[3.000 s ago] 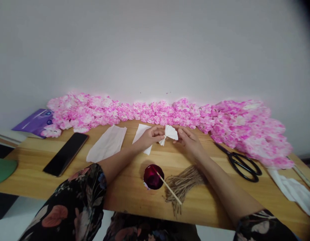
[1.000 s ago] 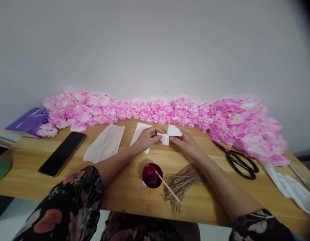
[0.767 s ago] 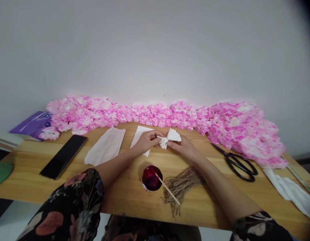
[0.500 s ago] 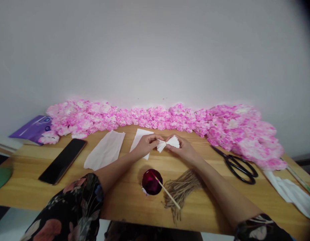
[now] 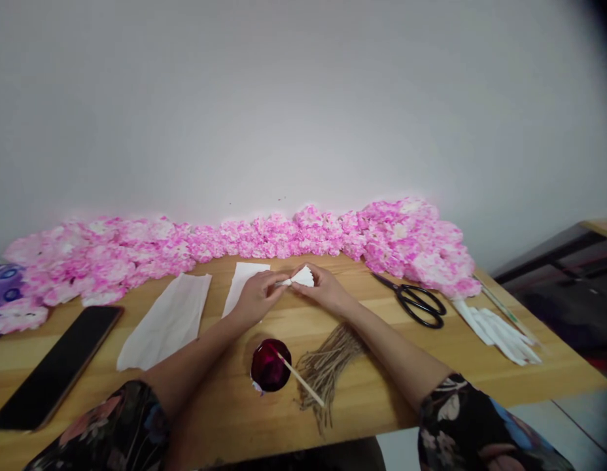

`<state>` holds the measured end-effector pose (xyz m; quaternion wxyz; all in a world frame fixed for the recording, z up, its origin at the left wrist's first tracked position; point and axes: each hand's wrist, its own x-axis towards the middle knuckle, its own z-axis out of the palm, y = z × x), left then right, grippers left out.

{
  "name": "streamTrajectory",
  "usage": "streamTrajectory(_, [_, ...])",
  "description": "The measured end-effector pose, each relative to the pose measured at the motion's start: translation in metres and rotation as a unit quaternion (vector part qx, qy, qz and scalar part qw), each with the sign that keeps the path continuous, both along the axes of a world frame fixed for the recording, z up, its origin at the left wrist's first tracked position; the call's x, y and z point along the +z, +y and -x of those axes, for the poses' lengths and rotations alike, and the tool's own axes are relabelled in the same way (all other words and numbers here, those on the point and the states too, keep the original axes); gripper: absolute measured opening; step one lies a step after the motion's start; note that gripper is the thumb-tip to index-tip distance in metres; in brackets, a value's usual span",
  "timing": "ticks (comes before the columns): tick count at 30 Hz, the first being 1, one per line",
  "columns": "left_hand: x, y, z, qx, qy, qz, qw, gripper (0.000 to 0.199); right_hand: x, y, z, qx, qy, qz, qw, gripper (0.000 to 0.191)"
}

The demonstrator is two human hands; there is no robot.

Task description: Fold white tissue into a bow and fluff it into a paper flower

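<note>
Plain grey wall behind a wooden table

The wooden table carries pink flowers, black scissors, phone, cup and twigs.

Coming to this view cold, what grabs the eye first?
The long bank of pink and white flowers along the back of the table, against the wall. Next, the cup of dark red liquid near the front, a stick leaning in it, and just beyond, the white pleated paper between both hands.
</note>
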<state>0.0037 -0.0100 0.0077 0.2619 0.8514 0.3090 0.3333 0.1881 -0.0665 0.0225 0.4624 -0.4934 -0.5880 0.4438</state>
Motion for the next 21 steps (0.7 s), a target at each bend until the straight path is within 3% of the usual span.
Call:
streamTrajectory(12, [0.0066,-0.003,0.0021,0.017,0.043,0.002,0.999,0.016,-0.0017,0.0019,-0.0021,0.01,0.039,0.037,0.999,0.03])
streamTrajectory(16, [0.0037,-0.0017,0.0041,0.015,0.06,-0.02,0.998,0.016,-0.0038,0.0025,-0.0046,0.015,0.048,0.038,0.998,0.034])
streamTrajectory(21, [-0.0011,-0.0009,0.0052,0.018,0.069,-0.026,0.997,0.021,-0.0046,0.0015,-0.0046,0.031,0.05,0.026,0.998,0.027])
